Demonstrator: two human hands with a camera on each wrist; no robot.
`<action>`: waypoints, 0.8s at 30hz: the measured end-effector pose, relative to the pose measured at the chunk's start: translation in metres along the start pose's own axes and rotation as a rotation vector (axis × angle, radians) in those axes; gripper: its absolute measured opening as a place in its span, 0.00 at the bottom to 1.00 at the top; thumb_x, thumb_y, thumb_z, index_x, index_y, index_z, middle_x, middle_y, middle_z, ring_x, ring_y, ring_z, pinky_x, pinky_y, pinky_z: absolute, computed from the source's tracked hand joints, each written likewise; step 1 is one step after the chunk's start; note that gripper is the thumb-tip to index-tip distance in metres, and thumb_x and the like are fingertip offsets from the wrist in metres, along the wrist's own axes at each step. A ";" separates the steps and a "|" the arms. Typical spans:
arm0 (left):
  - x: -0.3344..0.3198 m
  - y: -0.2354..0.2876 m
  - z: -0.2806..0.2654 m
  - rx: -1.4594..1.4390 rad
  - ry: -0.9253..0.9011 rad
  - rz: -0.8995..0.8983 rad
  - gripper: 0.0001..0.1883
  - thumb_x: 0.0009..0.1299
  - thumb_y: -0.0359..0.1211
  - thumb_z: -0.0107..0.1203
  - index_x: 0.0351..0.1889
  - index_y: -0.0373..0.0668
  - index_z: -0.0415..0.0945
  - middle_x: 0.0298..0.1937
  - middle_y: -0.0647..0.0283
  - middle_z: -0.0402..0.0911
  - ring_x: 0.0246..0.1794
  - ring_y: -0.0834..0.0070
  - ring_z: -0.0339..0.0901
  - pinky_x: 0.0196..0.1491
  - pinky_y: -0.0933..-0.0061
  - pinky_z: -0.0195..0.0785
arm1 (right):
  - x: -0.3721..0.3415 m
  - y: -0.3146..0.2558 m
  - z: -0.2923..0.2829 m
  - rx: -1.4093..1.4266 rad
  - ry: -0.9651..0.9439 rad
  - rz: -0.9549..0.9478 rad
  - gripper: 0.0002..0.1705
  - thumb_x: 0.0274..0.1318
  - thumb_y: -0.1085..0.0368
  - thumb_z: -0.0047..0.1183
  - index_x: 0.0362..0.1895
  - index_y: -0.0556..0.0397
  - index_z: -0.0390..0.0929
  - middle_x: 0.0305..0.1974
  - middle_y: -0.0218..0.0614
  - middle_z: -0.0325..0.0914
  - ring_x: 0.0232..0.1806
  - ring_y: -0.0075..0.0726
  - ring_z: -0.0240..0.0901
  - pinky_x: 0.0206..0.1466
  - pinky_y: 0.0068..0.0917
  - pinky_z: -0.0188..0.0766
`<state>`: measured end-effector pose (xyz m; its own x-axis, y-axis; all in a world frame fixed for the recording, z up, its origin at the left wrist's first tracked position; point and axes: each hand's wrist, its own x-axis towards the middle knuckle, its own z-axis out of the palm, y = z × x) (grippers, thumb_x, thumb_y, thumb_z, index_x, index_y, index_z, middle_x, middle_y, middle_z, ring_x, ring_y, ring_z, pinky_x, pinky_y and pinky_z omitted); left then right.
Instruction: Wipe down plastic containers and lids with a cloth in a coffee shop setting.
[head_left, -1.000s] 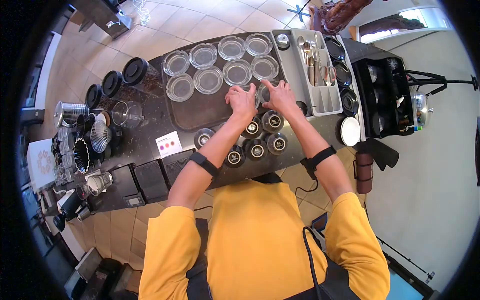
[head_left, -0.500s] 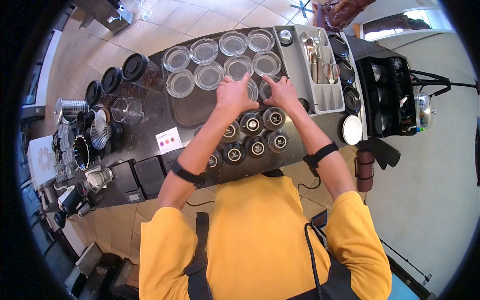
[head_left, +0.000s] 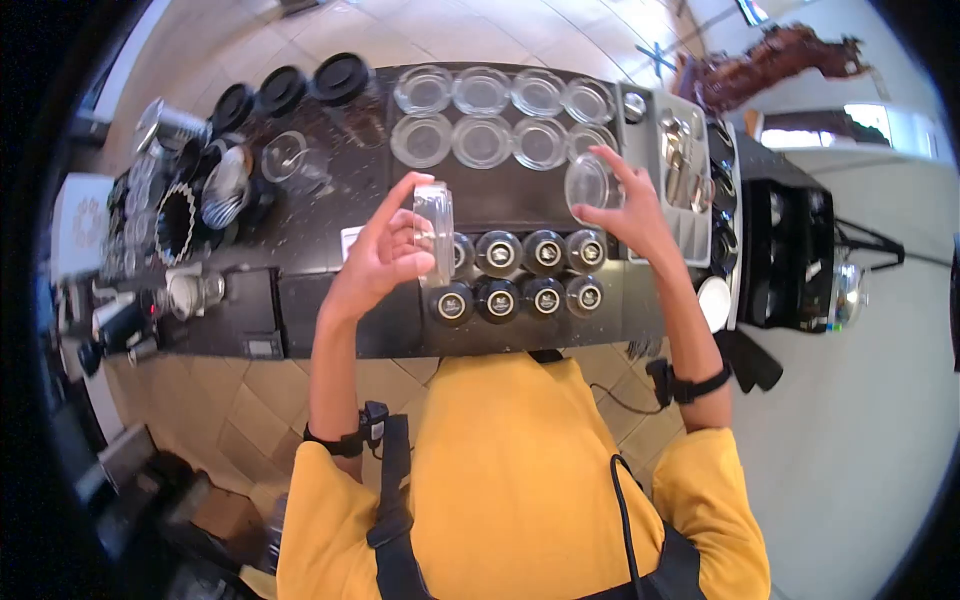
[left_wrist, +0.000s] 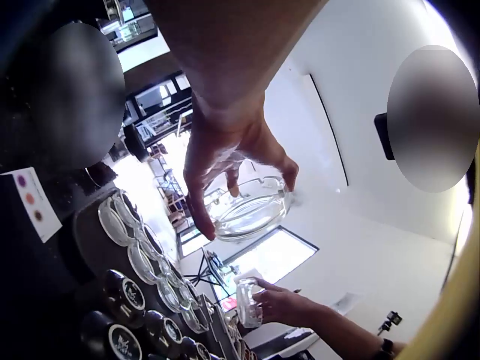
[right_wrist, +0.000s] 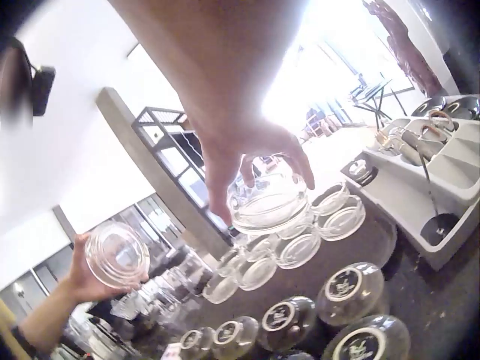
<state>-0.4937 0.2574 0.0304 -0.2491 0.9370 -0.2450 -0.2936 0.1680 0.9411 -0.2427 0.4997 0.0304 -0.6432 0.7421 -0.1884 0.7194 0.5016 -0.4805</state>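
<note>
My left hand (head_left: 375,250) grips a round clear glass dish (head_left: 434,232) by its rim, tilted on edge above the near side of the tray. In the left wrist view, thumb and fingers span that dish (left_wrist: 251,210). My right hand (head_left: 635,207) pinches a second glass dish (head_left: 592,187), raised at the tray's right end; the right wrist view shows this dish (right_wrist: 268,204) between thumb and fingers. Behind them, several glass dishes (head_left: 482,141) stand in two rows on the dark tray (head_left: 500,195). Dark-lidded jars (head_left: 498,252) with round labels stand in two rows nearer my body.
A grey cutlery organiser (head_left: 694,236) lies at the right, beside a black bin (head_left: 775,265). Black-lidded containers (head_left: 341,79), a glass server (head_left: 290,158) and a fluted dripper (head_left: 228,192) stand at the left. A flat scale (head_left: 250,305) lies near the front edge.
Both hands have risen from the tray's near side, each now holding a dish. They have moved apart, the left one leftward and the right one rightward. The head view has shifted.
</note>
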 end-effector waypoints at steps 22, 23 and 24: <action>-0.310 -0.113 0.156 -0.203 0.804 0.343 0.56 0.52 0.52 0.68 0.76 0.49 0.47 0.56 0.58 0.74 0.54 0.68 0.76 0.54 0.64 0.73 | -0.201 -0.127 0.070 0.775 -0.808 -0.713 0.53 0.35 0.60 0.74 0.70 0.39 0.63 0.56 0.30 0.67 0.55 0.30 0.64 0.56 0.31 0.67; -0.326 -0.117 0.168 -0.242 0.825 0.371 0.53 0.54 0.47 0.67 0.76 0.49 0.48 0.53 0.61 0.72 0.51 0.73 0.73 0.53 0.69 0.70 | -0.213 -0.135 0.071 0.743 -0.849 -0.714 0.52 0.35 0.61 0.74 0.70 0.40 0.64 0.56 0.30 0.67 0.55 0.32 0.64 0.56 0.31 0.67; -0.344 -0.121 0.180 -0.279 0.854 0.401 0.51 0.55 0.43 0.65 0.76 0.49 0.49 0.49 0.65 0.71 0.47 0.78 0.70 0.52 0.74 0.67 | -0.223 -0.141 0.079 0.748 -0.901 -0.726 0.52 0.34 0.62 0.73 0.70 0.41 0.64 0.56 0.31 0.67 0.54 0.32 0.65 0.55 0.30 0.68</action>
<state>-0.2058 -0.0304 0.0428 -0.9290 0.3536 -0.1091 -0.2217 -0.2957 0.9292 -0.2213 0.2279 0.0723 -0.9627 -0.2665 -0.0466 0.0262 0.0798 -0.9965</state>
